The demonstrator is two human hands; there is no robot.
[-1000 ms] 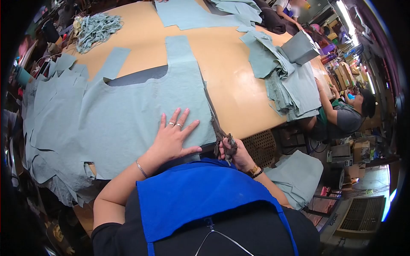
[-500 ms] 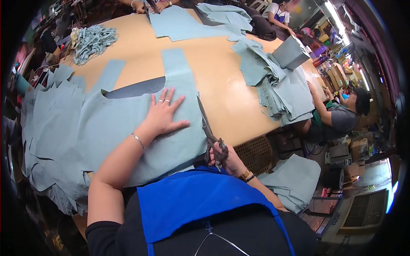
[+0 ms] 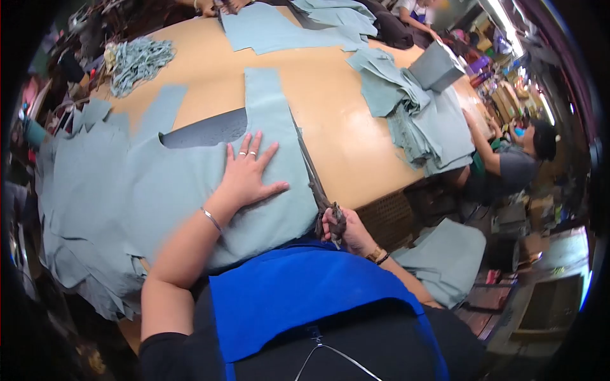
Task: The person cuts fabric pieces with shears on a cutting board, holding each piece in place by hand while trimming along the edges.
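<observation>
My left hand (image 3: 250, 174) lies flat with fingers spread on a pale blue-green fabric piece (image 3: 171, 197), which has a curved cut-out and a long strip reaching up the table. Through the cut-out a dark grey surface (image 3: 206, 131) shows. At the fabric's right edge, my right hand (image 3: 348, 230) is closed around the wrapped handles of large scissors (image 3: 310, 166). Their long dark blades point away from me along that edge. How far the blades are parted is hard to see.
More fabric pieces (image 3: 79, 190) overlap at the left. Thin offcuts (image 3: 141, 66) lie heaped behind them. A grey block (image 3: 437, 66) rests on a fabric stack (image 3: 438, 130) at the right, where a person (image 3: 518, 159) sits. Folded fabric (image 3: 448, 257) hangs beside me; another person's hands (image 3: 219, 6) show at the far edge.
The scissors have moved a little farther up along the fabric's right edge. My left hand stays flat on the fabric. The whole view has shifted slightly.
</observation>
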